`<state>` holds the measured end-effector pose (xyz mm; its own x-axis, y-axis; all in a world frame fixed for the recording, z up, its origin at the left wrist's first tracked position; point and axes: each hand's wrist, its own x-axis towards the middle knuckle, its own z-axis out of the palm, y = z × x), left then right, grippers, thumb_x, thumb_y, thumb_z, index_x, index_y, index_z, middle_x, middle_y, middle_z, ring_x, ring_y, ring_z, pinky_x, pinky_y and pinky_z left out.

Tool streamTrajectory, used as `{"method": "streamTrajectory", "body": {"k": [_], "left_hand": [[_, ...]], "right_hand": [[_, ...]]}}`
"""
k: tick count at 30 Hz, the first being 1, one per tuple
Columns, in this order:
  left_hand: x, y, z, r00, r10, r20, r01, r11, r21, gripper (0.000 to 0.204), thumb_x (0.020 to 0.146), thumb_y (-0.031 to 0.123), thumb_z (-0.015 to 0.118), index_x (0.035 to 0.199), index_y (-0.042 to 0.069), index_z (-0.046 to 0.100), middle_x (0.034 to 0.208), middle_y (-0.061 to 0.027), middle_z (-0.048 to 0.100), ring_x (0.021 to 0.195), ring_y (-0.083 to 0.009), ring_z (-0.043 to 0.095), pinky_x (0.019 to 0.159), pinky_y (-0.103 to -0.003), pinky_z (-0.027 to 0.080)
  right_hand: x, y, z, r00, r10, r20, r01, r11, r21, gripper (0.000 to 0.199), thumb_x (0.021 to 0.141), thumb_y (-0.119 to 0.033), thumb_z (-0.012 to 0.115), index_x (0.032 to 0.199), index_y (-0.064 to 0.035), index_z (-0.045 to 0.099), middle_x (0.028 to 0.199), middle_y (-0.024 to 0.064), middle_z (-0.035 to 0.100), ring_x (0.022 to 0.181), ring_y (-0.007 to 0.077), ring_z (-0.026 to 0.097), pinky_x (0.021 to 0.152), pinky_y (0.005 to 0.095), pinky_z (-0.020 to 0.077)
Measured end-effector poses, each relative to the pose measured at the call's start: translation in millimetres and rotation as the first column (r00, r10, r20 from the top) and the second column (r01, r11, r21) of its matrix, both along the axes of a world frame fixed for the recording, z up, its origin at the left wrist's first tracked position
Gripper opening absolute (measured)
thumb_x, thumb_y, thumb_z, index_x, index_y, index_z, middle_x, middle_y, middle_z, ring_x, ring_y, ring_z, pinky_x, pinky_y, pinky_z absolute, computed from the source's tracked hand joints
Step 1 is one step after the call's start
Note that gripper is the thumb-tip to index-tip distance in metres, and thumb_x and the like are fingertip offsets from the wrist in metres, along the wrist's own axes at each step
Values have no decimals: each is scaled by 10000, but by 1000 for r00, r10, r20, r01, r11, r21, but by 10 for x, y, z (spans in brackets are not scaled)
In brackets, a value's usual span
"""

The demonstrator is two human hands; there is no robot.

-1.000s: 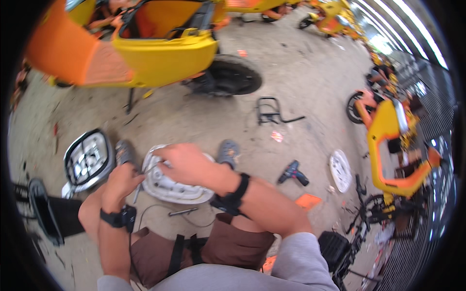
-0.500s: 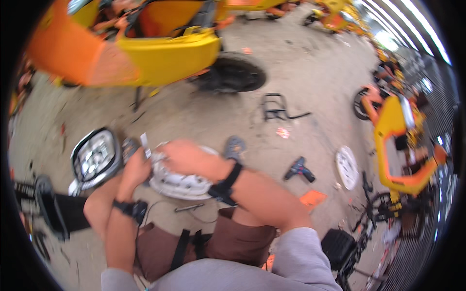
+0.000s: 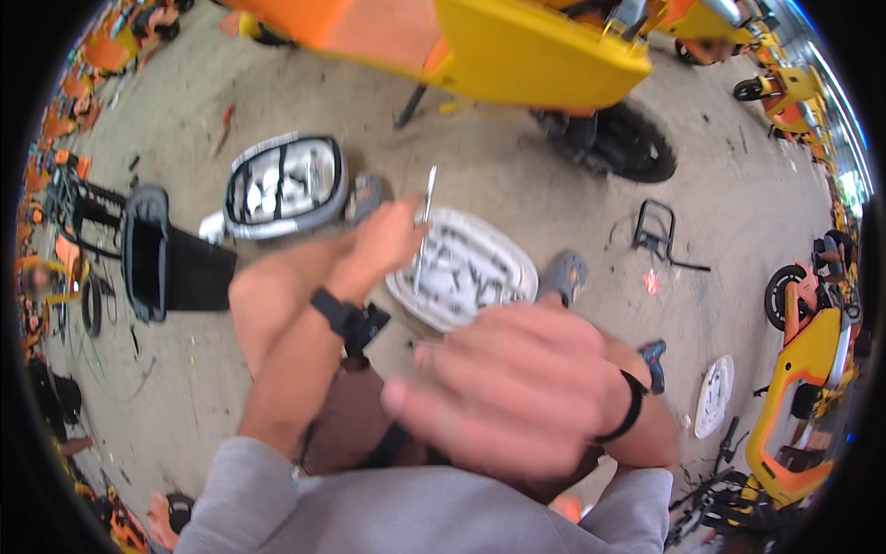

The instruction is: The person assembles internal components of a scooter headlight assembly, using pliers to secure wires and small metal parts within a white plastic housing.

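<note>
My left hand is closed around a thin, silvery strip-like piece, whose exact kind I cannot make out. It is held upright over the left edge of a white oval plastic panel with ribs and dark slots, which lies on the floor between my feet. Raised close in front of my body, my right hand is blurred by motion. Its fingers are loosely stretched to the left, with nothing visible in them, and it covers the near edge of the panel. A white shell with a black rim lies left of the panel.
A yellow-orange scooter stands ahead, its black wheel towards the right. A black bent-tube frame, a cordless drill and another white oval panel lie to the right. A black bin-like part is at left.
My view has swung left, shifting everything rightward. My right hand has come away from the white panel, back towards my body. My left hand still holds the thin strip at the panel's edge.
</note>
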<state>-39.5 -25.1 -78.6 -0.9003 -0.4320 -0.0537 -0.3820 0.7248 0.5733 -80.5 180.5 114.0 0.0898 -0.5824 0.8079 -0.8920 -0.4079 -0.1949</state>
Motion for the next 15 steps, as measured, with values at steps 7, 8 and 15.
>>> {"method": "streamTrajectory", "body": {"k": [7,8,15], "left_hand": [[-55,141,244,998,-56,-6,56,998,33,252,885,141,649,1114,49,701,904,-247,684,921,-428,644,796,-499,506],[-109,142,216,997,-63,-42,64,998,12,242,886,141,649,1099,42,705,900,-247,683,916,-429,644,797,-499,506],[-48,73,213,990,-112,-89,101,988,-121,227,849,72,623,1050,23,714,924,-219,696,926,-403,643,822,-487,486]], "right_hand": [[590,169,-83,989,-13,146,49,968,-246,433,846,-92,535,1253,-153,670,812,113,616,642,210,535,607,347,499],[620,183,-43,975,-27,222,83,965,-247,431,845,-93,534,1252,-149,669,814,113,616,640,209,532,599,344,496],[496,269,-36,944,76,322,-8,978,-208,295,855,-137,582,1113,-115,724,806,103,629,602,196,538,566,315,502]]}}
